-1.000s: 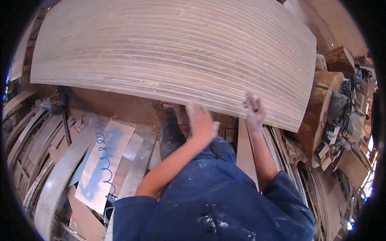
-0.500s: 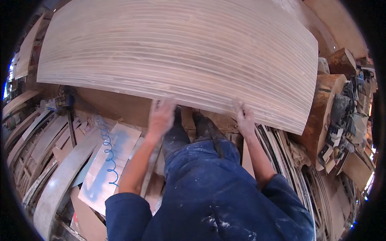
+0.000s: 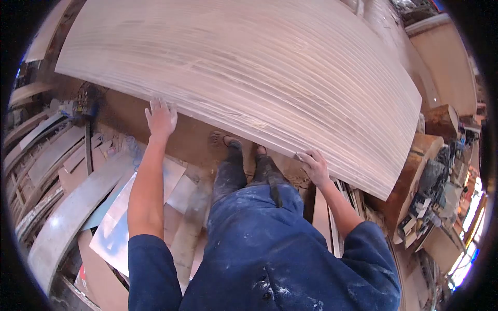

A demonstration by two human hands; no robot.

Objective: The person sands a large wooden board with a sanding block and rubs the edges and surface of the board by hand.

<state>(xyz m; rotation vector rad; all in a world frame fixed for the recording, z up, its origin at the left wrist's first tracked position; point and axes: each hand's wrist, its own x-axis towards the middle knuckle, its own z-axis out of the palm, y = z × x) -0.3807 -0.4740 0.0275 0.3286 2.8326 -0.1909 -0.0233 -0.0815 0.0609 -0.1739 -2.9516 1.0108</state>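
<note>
The large, pale wooden panel with a ridged surface [image 3: 238,78] lay across the upper half of the frame, its near edge slanting from upper left to lower right.

Left grip: the bare, dust-whitened left hand [image 3: 161,119] was at that edge, left of centre, with its fingers straight and spread. The grip was wide and had hold of nothing; fingertip contact with the panel could not be confirmed.

Right grip: the bare, dusty right hand [image 3: 315,167] was at the same edge, right of centre, with its fingers bent. Whether this grip was clamped on the panel, or held a small object, could not be determined.

Handling notes: the wide hand spacing was judged suitable for even control of the edge. Light, even finger pressure was advisable, since a rough edge could splinter. The sandalled foot with a dark strap [image 3: 231,141], below the edge near centre, called for stable placement. Clearance was likewise advisable around the flat, pale, blue-stained sheet [image 3: 111,236] at lower left.
</note>
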